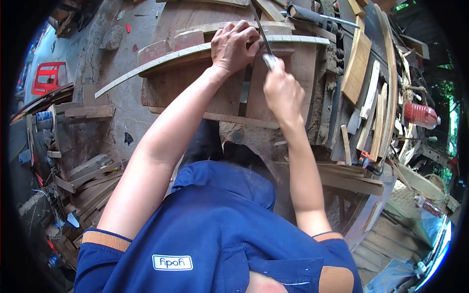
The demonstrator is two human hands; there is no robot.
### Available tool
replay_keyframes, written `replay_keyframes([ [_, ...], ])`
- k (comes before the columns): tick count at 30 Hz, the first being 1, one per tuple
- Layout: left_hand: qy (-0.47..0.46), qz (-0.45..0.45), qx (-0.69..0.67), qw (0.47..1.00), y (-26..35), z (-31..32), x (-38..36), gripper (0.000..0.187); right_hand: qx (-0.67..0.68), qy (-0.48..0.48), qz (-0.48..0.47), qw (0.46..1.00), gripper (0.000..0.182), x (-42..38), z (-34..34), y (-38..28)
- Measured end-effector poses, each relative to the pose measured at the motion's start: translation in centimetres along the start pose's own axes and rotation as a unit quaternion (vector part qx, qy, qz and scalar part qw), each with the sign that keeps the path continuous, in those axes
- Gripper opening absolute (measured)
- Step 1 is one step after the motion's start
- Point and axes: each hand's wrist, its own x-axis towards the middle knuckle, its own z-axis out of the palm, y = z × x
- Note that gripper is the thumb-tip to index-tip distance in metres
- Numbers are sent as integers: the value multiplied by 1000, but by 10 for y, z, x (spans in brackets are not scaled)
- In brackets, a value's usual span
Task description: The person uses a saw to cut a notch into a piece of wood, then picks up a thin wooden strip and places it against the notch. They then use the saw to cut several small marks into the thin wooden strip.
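A long, thin pale strip (161, 59) with marks along its length lies across a wooden workbench (171, 90). My left hand (235, 45) is closed over the strip near its middle, with thumb and fingers bent together; part of the strip is hidden beneath it. Just to the right, my right hand (283, 90) is wrapped round the light-coloured handle of a saw-like tool (264, 39). Its narrow dark blade points away from me and crosses the strip beside my left fingertips. Reddish wooden blocks (189, 40) sit behind the strip.
A dark cylindrical tool (305, 14) lies at the bench's far right. Boards and sticks (356, 66) lean along the right side, near a bottle of red liquid (421, 115). A red plastic chair (49, 78) stands at far left, above stacked scrap wood (93, 188).
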Motion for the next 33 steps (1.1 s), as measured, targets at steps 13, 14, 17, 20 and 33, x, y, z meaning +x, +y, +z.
replay_keyframes([
  [13,8,9,-10,1000,0,8,2,13,5,28,-17,999,18,25,7,-4],
  [14,9,6,-6,1000,0,8,3,13,4,41,-18,999,17,33,11,-7],
  [17,3,10,-11,1000,-1,6,3,13,15,22,-14,1000,18,15,0,-2],
  [20,3,2,-14,1000,0,5,3,13,3,-25,0,1000,18,-16,-12,5],
  [33,-1,8,-11,1000,-1,3,1,13,19,35,-27,999,20,-8,-4,7],
])
